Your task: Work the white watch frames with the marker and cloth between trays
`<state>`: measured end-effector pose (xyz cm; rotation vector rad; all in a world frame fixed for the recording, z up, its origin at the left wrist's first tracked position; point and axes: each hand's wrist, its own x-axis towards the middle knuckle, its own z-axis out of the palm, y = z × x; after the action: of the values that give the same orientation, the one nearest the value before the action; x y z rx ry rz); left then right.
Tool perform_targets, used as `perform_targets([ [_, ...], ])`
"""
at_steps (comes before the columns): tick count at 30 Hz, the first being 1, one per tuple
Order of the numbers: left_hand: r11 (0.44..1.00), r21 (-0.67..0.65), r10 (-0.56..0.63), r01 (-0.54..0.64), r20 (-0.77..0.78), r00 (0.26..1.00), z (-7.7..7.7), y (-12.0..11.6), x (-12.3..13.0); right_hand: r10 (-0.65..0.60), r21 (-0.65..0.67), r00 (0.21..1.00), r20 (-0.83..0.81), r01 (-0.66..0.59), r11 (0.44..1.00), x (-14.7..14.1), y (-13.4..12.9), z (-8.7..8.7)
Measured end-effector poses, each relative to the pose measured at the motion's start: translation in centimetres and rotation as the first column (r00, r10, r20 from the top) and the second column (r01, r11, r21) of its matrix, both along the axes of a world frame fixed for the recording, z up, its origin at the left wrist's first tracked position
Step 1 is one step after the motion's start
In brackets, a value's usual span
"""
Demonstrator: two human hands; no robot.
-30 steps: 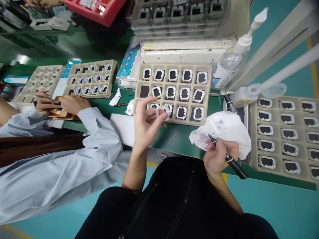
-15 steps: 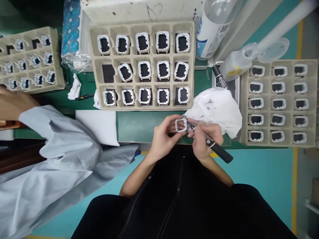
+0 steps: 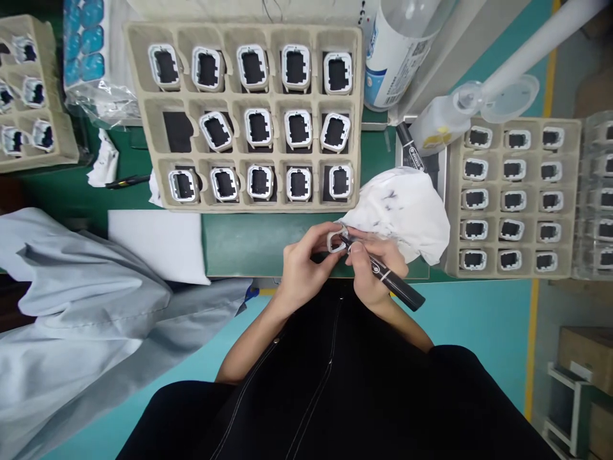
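Between the fingers of my left hand is a small silver watch-case frame, held above the near edge of the green table. My right hand grips a black marker pen, its tip at the frame's right side; whether it touches the metal I cannot make out. Just beyond my hands lies a white cloth with dark ink smudges. A beige moulded tray stands behind, with similar frames on black pads in its compartments; one compartment in the middle row, far left, shows only its pad.
Another tray of frames sits at the right, beside a clear plastic one. Bottles and a second marker stand behind the cloth. On the left are a white foam sheet and a co-worker's grey sleeve.
The view has shifted to the right, so the table's things appear further left. The frame has tilted in my left hand, and the marker tip now overlaps its opening. The co-worker's hand has left the view.
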<state>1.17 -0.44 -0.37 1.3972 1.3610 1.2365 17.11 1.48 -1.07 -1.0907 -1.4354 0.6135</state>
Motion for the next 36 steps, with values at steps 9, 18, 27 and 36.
perform_targets([
  [9, 0.999, 0.043, 0.013, -0.014, 0.008, 1.000, -0.2, -0.1, 0.1, -0.015, -0.019, 1.000, -0.002, 0.015, 1.000, 0.1, -0.1, -0.2],
  [18, 0.999, 0.023, 0.023, -0.024, 0.026, 0.999, -0.2, 0.0, 0.3, -0.012, 0.044, 1.000, -0.006, 0.012, 0.999, -0.4, 0.4, 0.1],
  [27, 0.999, -0.017, 0.030, -0.030, -0.016, 0.999, -0.5, -0.3, 0.3, -0.027, 0.028, 0.999, 0.035, 0.026, 0.999, -0.3, 0.2, 0.5],
  [36, 0.997, 0.026, 0.070, -0.068, -0.077, 0.995, -0.7, -0.8, 0.4, -0.003, 0.219, 0.974, 0.226, -0.048, 0.975, -0.4, 0.6, 0.7],
])
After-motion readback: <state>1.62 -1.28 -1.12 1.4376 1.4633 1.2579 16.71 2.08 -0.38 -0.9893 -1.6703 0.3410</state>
